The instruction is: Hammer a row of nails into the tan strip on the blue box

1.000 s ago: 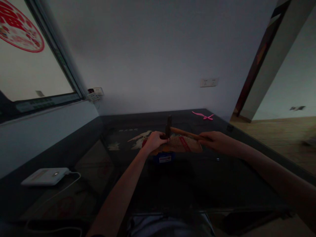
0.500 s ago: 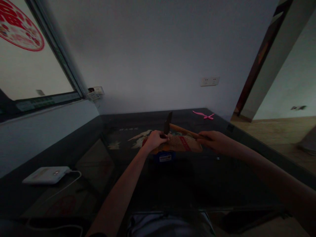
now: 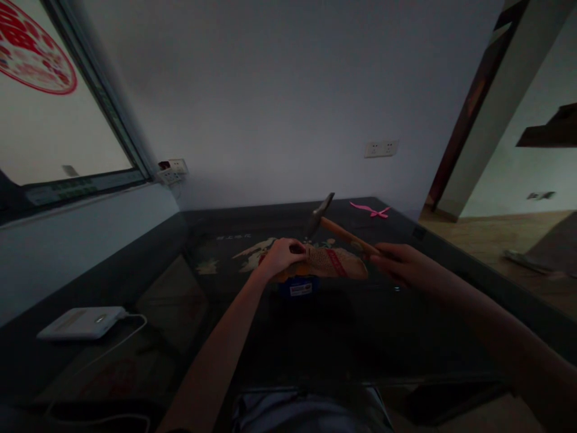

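A hammer with a wooden handle is in my right hand, its fingers wrapped round the handle's lower end. Its dark metal head is raised above the table, tilted. My left hand presses onto a flat, sole-shaped piece, tan and speckled with a red band. Thumb and forefinger curl together at its upper surface; what they pinch, if anything, is too small and dark to make out. Beneath the piece stands a blue container with a white label, partly covered by it.
The dark glossy table has a printed floral picture. A white power bank with a cable lies at left. Near the back right edge is a pink ribbon-like strip. A wall stands behind. A blurred grey shape is at far right.
The hammer head has risen up and to the right, away from my left hand. My right hand has shifted slightly right. My left hand and the sole-shaped piece stay nearly in place.
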`<action>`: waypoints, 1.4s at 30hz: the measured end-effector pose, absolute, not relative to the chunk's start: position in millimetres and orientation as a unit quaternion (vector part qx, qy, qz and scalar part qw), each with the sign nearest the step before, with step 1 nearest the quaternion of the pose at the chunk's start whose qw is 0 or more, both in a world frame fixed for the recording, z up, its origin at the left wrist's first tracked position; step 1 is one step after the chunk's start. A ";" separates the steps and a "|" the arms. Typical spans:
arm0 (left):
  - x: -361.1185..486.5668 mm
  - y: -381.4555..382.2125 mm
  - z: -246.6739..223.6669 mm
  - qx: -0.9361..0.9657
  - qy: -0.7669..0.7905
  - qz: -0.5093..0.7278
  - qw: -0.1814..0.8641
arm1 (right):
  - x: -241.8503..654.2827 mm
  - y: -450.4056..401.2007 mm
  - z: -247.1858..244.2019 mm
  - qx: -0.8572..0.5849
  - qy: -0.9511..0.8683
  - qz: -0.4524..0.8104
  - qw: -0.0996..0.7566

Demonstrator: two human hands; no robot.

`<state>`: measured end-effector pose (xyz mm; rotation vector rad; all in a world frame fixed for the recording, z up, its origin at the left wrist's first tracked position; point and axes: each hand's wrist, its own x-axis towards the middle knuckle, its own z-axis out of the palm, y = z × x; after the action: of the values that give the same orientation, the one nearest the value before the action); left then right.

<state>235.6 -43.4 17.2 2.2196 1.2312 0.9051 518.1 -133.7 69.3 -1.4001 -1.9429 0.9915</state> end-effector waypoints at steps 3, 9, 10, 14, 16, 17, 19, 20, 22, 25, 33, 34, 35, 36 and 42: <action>222.3 -44.0 23.8 0.799 0.415 0.369 0.232 | 522.5 -150.5 43.8 -0.512 -0.626 0.455 0.373; 177.9 -52.3 16.8 0.747 0.475 0.432 0.174 | 517.6 -159.6 -6.7 -0.424 -0.463 0.582 0.516; 171.8 -54.8 12.1 0.734 0.484 0.445 0.167 | 517.0 -156.1 -11.0 -0.409 -0.456 0.587 0.529; 155.4 -63.6 -5.2 0.686 0.508 0.494 0.164 | 520.9 -141.4 -18.4 -0.375 -0.444 0.592 0.558; 150.7 -65.8 -8.7 0.669 0.513 0.511 0.169 | 525.4 -138.3 -20.7 -0.371 -0.436 0.589 0.570; 148.7 -65.9 -9.4 0.662 0.514 0.518 0.171 | 527.4 -138.0 -22.3 -0.374 -0.431 0.585 0.576; 144.4 -63.6 -11.1 0.646 0.521 0.530 0.174 | 530.0 -138.5 -26.3 -0.388 -0.419 0.575 0.587; 142.0 -61.2 -13.0 0.637 0.525 0.536 0.177 | 530.6 -138.8 -28.4 -0.395 -0.412 0.572 0.589; 136.9 -53.9 -20.3 0.618 0.538 0.540 0.195 | 530.5 -138.9 -32.3 -0.402 -0.403 0.577 0.585; 131.0 -42.1 -37.4 0.610 0.564 0.494 0.257 | 529.0 -138.1 -36.4 -0.402 -0.399 0.595 0.571; 147.0 -57.2 -51.3 0.707 0.453 0.309 0.447 | 525.1 -139.1 -43.3 -0.403 -0.402 0.604 0.558; 150.7 -61.5 -49.8 0.705 0.448 0.296 0.464 | 525.2 -139.3 -44.0 -0.404 -0.404 0.604 0.555; 154.4 -65.1 -48.7 0.701 0.444 0.286 0.479 | 525.3 -139.5 -44.4 -0.406 -0.407 0.604 0.552; 158.1 -67.9 -48.3 0.696 0.441 0.281 0.492 | 525.4 -139.8 -44.6 -0.407 -0.411 0.603 0.550; 177.4 -73.1 -56.0 0.667 0.442 0.329 0.503 | 522.3 -144.0 -40.2 -0.417 -0.421 0.576 0.563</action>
<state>177.4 -73.1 -56.0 1.6105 1.0666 0.7939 522.3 -144.0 -40.2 -0.9814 -0.9902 1.3565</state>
